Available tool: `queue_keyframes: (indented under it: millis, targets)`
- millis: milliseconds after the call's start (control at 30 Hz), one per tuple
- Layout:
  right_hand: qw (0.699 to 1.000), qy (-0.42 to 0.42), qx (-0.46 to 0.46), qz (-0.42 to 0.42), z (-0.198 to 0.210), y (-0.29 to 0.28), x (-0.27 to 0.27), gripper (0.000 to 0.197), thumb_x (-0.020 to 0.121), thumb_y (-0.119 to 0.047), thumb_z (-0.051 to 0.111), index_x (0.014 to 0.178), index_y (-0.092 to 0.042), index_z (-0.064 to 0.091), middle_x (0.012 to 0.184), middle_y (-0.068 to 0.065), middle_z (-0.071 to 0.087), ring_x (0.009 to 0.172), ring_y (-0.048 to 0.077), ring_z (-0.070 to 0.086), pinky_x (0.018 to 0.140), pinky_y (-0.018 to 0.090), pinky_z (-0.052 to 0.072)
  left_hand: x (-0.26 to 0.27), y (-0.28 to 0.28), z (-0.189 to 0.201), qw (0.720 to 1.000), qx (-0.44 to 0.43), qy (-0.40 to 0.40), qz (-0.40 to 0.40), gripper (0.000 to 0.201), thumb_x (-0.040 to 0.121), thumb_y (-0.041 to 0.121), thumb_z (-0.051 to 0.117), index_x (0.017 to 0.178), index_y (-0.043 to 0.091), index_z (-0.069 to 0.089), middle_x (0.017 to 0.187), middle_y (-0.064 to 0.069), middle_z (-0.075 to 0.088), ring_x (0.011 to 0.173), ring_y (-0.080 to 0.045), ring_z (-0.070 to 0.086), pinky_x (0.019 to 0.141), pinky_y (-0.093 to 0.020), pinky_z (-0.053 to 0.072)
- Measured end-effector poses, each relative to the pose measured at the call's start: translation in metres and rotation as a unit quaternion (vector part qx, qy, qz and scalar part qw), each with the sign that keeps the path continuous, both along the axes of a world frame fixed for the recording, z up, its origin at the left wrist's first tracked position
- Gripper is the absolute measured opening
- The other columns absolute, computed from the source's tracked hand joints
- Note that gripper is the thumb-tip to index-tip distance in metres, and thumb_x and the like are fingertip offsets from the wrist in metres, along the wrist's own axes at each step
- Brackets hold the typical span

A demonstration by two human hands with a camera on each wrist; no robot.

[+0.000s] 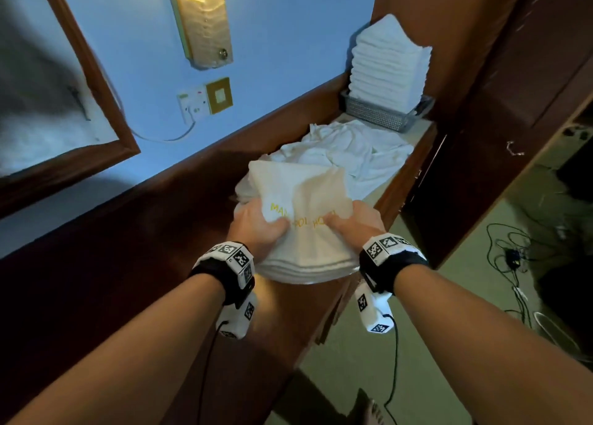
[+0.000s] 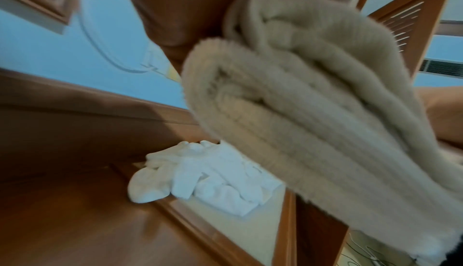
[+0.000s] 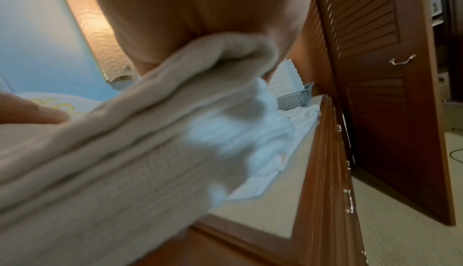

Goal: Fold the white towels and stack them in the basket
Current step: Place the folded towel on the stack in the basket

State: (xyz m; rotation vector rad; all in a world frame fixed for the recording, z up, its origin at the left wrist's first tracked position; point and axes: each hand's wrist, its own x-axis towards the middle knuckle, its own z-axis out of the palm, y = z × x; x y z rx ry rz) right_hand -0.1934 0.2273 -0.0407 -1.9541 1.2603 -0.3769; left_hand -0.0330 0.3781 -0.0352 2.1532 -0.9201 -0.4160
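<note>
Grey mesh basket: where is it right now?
Head view, upper right: the grey mesh basket sits at the far end of the wooden counter, holding a tall stack of folded white towels, just beyond the loose pile of unfolded towels.

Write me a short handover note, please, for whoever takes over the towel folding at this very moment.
Left hand and right hand: both grip the folded towel, held up over the near end of the counter.
Basket: at the far end of the counter, already holding a tall stack of folded towels.
Unfolded pile: loose on the counter between the hands and the basket.
Done: the stack, and this towel's folds.
Left: place this towel on the stack, then fold the pile.
</note>
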Motion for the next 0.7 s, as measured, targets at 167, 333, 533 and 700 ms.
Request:
queue_keyframes:
  millis: [167,333,533,700]
  targets:
    - [0.999,-0.008,-0.028,-0.034,0.02,-0.079,-0.045,0.068,0.067,-0.064,0.068,0.113,-0.014,0.066,0.112,0.006,0.07,0.109,0.028,0.064,0.094,0.043,0.053,-0.037,-0.092,0.018,0.999,-0.014,-0.015,-0.025,0.05,0.08,0.052,0.066,0.116,0.019,0.061,0.116,0.0,0.066,0.109,-0.025,0.061,0.084,-0.033,0.044]
    - [0.997,-0.024,-0.047,-0.063,0.037,-0.17,-0.101,0.055,0.076,-0.053,0.074,0.114,-0.015,0.064,0.111,0.006,0.068,0.105,0.027,0.065,0.092,0.043,0.054,-0.086,-0.192,0.03,0.996,-0.068,-0.005,-0.05,0.038,0.084,0.042,0.069,0.111,0.016,0.062,0.109,0.0,0.066,0.097,-0.021,0.059,0.082,-0.033,0.046]
    - [0.992,-0.014,-0.06,-0.106,0.044,-0.268,-0.17,0.055,0.076,-0.054,0.074,0.113,-0.015,0.062,0.107,0.005,0.067,0.101,0.026,0.065,0.087,0.041,0.055,-0.145,-0.306,0.037,0.993,-0.08,-0.014,-0.086,0.036,0.084,0.042,0.07,0.102,0.013,0.06,0.103,-0.004,0.066,0.093,-0.025,0.059,0.077,-0.031,0.043]
    - [0.989,-0.015,-0.061,-0.137,0.049,-0.334,-0.212,0.046,0.077,-0.05,0.075,0.107,-0.017,0.063,0.104,0.003,0.067,0.096,0.025,0.065,0.084,0.039,0.055,-0.181,-0.385,0.035,0.991,-0.084,-0.012,-0.102,0.035,0.084,0.042,0.071,0.088,0.012,0.054,0.084,-0.002,0.059,0.086,-0.028,0.057,0.073,-0.033,0.039]
